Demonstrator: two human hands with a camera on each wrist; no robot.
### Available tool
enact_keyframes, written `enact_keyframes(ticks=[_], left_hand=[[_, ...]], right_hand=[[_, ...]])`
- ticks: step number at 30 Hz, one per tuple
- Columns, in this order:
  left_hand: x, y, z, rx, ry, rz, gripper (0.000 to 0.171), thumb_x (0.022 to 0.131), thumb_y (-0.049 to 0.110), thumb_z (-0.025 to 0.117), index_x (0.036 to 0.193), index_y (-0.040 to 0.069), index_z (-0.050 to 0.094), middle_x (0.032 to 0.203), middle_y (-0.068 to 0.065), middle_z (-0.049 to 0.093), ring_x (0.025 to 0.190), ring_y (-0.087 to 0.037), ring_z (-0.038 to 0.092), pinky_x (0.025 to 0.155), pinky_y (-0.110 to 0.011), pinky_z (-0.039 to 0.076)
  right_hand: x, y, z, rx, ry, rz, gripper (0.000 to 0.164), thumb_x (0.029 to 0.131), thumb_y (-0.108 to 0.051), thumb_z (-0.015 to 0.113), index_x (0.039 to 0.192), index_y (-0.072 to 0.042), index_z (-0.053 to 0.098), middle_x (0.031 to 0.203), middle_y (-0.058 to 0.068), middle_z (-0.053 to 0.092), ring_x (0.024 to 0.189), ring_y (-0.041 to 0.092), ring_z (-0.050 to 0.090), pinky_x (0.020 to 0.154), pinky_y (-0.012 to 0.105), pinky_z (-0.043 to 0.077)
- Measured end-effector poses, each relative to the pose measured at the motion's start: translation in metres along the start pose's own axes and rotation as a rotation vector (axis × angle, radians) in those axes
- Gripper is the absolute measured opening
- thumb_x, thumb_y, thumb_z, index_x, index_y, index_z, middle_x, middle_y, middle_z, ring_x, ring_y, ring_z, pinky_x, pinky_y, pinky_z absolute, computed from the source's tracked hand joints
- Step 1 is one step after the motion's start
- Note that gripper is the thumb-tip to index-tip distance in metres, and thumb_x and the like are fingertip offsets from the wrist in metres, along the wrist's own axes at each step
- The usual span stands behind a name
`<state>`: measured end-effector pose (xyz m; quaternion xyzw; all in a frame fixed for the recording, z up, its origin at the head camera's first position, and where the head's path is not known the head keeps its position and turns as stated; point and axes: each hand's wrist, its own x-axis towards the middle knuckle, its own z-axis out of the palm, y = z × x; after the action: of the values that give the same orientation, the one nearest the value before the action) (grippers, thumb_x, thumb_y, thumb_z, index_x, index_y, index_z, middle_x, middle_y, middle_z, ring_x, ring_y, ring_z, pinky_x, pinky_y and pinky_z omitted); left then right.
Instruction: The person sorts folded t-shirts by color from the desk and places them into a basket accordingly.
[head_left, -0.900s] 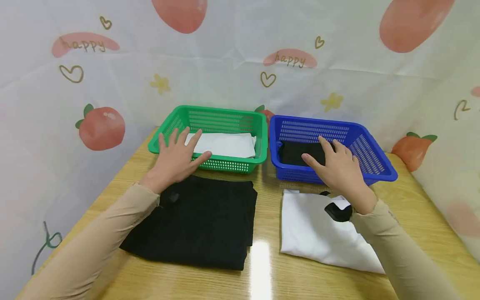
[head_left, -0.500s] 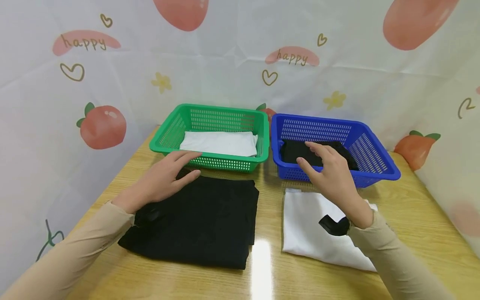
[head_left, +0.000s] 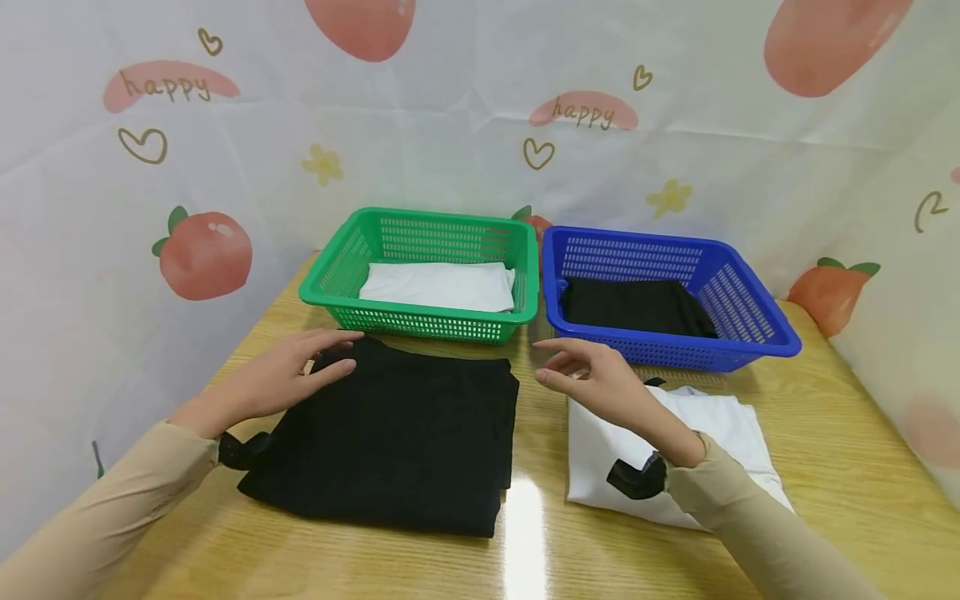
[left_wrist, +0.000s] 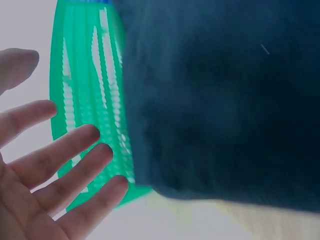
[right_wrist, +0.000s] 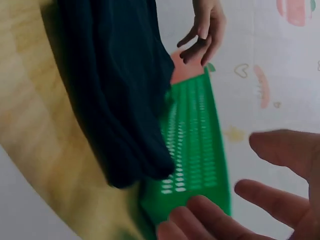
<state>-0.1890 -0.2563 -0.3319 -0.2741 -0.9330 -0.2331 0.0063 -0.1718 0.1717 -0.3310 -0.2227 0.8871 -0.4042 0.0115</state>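
A folded black cloth garment (head_left: 405,442) lies flat on the left of the table, and a folded white one (head_left: 720,425) lies on the right. My left hand (head_left: 277,375) hovers over the black garment's far left corner, thumb and fingers apart with nothing between them. Between the two garments, my right hand (head_left: 600,379) reaches leftward over the white garment's far left corner, its fingers bent loosely and holding nothing. In the left wrist view, the left fingers (left_wrist: 75,155) spread beside the black garment. My right forearm covers part of the white garment.
Behind the black garment stands a green basket (head_left: 420,321) with a folded white cloth (head_left: 442,286) in it. A blue basket (head_left: 675,350) beside it holds a folded black cloth (head_left: 633,307). A printed curtain (head_left: 450,167) hangs at the back of the wooden table (head_left: 420,567).
Both hands have come back from over the baskets toward me. The left moved down and left; the right moved down and left toward the black garment. The garments and baskets stay put.
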Motion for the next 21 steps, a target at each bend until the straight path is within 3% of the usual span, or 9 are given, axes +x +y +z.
enact_keyframes(ticks=[4,11,17,21], left_hand=[[-0.008,-0.014,-0.003,-0.028,0.002,-0.014,0.050,0.099,0.029,0.063,0.143,0.006,0.051,0.128,-0.013,0.060,0.115,-0.029,0.057,0.091,-0.052,0.048],[-0.015,-0.028,-0.003,-0.007,0.013,-0.002,0.048,0.097,0.021,0.066,0.140,0.003,0.054,0.122,-0.014,0.062,0.103,-0.028,0.063,0.083,-0.050,0.052],[-0.018,-0.037,-0.002,0.004,-0.058,-0.045,0.053,0.097,0.026,0.066,0.143,0.004,0.051,0.124,-0.018,0.061,0.094,-0.025,0.067,0.078,-0.046,0.054],[-0.021,-0.044,0.000,-0.024,-0.114,-0.085,0.056,0.097,0.031,0.065,0.145,0.005,0.049,0.123,-0.020,0.062,0.096,-0.028,0.068,0.080,-0.047,0.054]], right_hand=[[0.005,0.004,0.009,0.071,-0.123,0.040,0.047,0.093,-0.032,0.071,0.135,-0.014,0.061,0.100,-0.003,0.071,0.093,0.015,0.066,0.077,0.039,0.051],[0.010,0.011,0.020,0.164,-0.230,0.085,0.053,0.094,-0.029,0.070,0.142,-0.012,0.055,0.107,0.005,0.069,0.097,0.019,0.067,0.078,0.039,0.053],[0.010,0.012,0.029,0.236,-0.302,0.133,0.056,0.093,-0.032,0.070,0.144,-0.017,0.053,0.119,0.011,0.065,0.107,0.023,0.064,0.085,0.042,0.051],[0.010,0.011,0.036,0.276,-0.347,0.145,0.055,0.094,-0.029,0.069,0.144,-0.012,0.053,0.124,0.017,0.061,0.110,0.026,0.062,0.086,0.041,0.052]])
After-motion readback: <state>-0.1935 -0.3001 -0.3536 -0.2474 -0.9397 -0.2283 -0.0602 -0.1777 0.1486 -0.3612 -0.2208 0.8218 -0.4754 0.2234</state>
